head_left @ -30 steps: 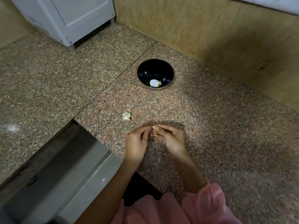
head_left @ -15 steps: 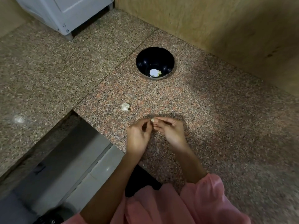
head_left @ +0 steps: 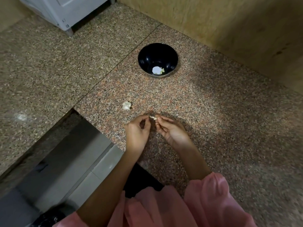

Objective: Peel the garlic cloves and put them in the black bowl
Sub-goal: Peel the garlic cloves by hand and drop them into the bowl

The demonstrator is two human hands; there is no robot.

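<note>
Head view, garlic clove (head_left: 153, 118): it is held in the air between the two hands, over the granite counter (head_left: 213, 112), well short of the black bowl (head_left: 147, 58).
Head view, right hand (head_left: 173, 131): the clove is pinched by its thumb and forefinger, and the other fingers are curled under.
Head view, left hand (head_left: 136, 135): the clove's left end is nipped by its fingertips, with the remaining fingers curled loosely.
Head view, change in the hands: a second ago the fingertips were bunched over the clove and little of it could be seen. Now the hands are drawn slightly apart and more pale clove is exposed.
Head view, meaning for the task: skin is judged to be coming away. Whether the clove is fully bare cannot be told at this size.
Head view, bowl contents: pale pieces (head_left: 157, 70) lie at the bottom, the same as in the earlier pictures, so nothing has been added.
Head view, loose garlic piece (head_left: 126, 105): it is left untouched on the counter just beyond the left hand. Whether it is clove or husk cannot be told.
Head view, framing: the bowl's shift in the picture is put down to head movement.
Head view, progress: the drop into the bowl is not yet done.
</note>
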